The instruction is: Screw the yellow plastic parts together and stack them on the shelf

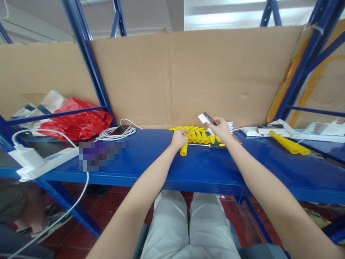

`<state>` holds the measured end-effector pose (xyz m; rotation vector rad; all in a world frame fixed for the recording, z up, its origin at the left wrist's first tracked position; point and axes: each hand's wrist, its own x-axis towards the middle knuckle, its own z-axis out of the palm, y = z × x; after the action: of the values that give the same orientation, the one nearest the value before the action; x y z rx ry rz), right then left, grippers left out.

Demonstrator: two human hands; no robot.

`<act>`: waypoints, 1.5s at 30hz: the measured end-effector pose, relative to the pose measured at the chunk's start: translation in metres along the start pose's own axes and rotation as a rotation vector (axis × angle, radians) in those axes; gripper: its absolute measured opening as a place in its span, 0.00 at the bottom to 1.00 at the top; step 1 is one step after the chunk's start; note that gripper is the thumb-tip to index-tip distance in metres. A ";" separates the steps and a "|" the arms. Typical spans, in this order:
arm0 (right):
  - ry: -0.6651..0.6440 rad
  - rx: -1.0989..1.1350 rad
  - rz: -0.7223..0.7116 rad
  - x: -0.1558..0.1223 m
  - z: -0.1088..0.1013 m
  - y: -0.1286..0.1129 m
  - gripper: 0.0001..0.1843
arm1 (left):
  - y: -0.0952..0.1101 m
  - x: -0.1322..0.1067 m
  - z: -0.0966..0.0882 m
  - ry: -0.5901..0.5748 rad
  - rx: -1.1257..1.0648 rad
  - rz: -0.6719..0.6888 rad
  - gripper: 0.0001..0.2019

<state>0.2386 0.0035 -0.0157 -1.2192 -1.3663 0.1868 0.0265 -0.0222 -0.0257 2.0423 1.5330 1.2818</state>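
Observation:
My left hand is at the left part of a group of yellow tapered tubes, fingers curled. One yellow tapered tube sticks out toward me from under this hand, which seems closed on its hidden narrow end. My right hand grips a small flat white-and-black box, raised and tilted above the right part of the group. More yellow tubes lie side by side between my hands. In front of them, a screwdriver with a black-and-yellow handle lies crosswise, its tip pointing left.
On the blue shelf to the left are a coiled white cable, a red plastic bag and a power strip. At right lie loose yellow tubes and white packets. Cardboard stands behind; blue posts flank it.

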 end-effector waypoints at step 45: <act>-0.213 -0.069 -0.352 -0.022 -0.003 -0.032 0.24 | 0.005 0.008 -0.014 0.120 -0.918 -0.428 0.06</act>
<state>0.2177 -0.0277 -0.0053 -1.0160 -1.7616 0.0210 0.0196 -0.0210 -0.0107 1.0210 1.0215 1.5328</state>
